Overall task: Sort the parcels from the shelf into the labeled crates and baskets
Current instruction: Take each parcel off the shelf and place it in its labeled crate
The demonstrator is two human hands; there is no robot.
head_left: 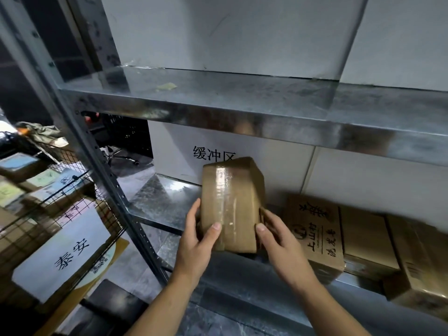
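Parcel (231, 207), taped, upright over shelf (160, 202): left hand (196, 241) and right hand (278, 241) each grip a side, thumbs in front; covers part of sign (208, 152); boxes (315, 229) rightward blurred, edge-cropped.

- Parcel sorting or storage room, warehouse type.
- A galvanised steel rack (242, 122) filled the view, with bare metal decks and a slotted upright post (97, 166) at left.
- The white panel behind the lower deck carried a printed zone sign (214, 154) reading "缓冲区".
- On the lower deck at right, a printed carton (315, 229) and a plain carton (363, 238) sat side by side, with a taped brown parcel (230, 207) just left of them.
- At near left stood a wire basket (109, 221) with a paper label (65, 253) reading "泰安" on its front.
- The basket was packed with labelled parcels (48, 187).
- At far left, in the dark, were a black plastic crate (126, 134) and a swivel chair base (121, 157) on the floor.
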